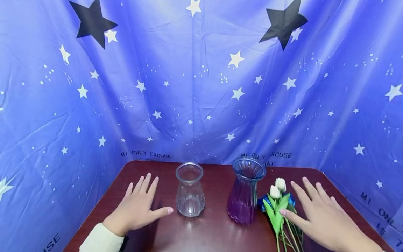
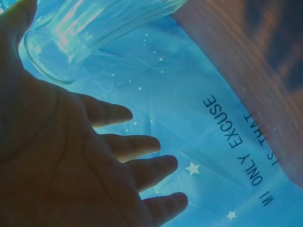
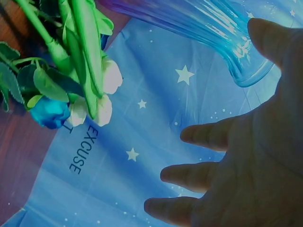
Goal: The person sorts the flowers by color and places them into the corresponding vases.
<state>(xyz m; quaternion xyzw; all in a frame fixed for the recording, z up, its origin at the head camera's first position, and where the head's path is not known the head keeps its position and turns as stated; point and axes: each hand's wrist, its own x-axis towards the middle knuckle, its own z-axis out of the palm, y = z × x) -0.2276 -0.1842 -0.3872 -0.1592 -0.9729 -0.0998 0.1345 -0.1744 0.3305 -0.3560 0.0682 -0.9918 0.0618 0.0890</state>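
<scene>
My left hand [image 1: 135, 208] is spread, palm down, to the left of a clear glass vase [image 1: 190, 196]. It holds nothing, and its thumb points toward the vase with a small gap visible. Right of the middle stands a taller vase [image 1: 244, 196], tinted purple below and blue at the rim. Beside it lie white tulips [image 1: 275, 192] with green leaves and blue flowers [image 3: 49, 112] partly under them. My right hand [image 1: 327, 217] is spread at the flowers' right side, its thumb over the leaves in the head view; whether it touches them I cannot tell. Both palms show bare in the wrist views.
Everything stands on a dark red-brown table [image 1: 207, 238] with rounded far corners. A blue cloth [image 1: 189, 87] with stars and printed lettering hangs behind the table and along both sides. The two vases stand apart, with bare tabletop between them.
</scene>
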